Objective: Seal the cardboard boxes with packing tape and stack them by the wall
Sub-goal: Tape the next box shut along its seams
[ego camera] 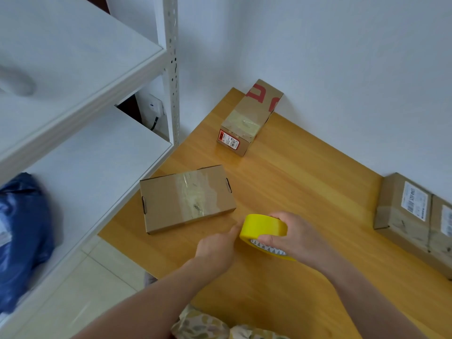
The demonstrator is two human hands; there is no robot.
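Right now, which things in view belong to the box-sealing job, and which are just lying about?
Job: yellow tape roll, gripped by the right hand, left hand at its edge; flat box; long red-printed box; labelled boxes by the wall.
Lying about: blue bag on the white shelf; wall socket behind it.

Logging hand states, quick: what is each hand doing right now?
Left hand: fingertip at the yellow tape roll; a pinch cannot be told.
Right hand: grips the yellow tape roll.
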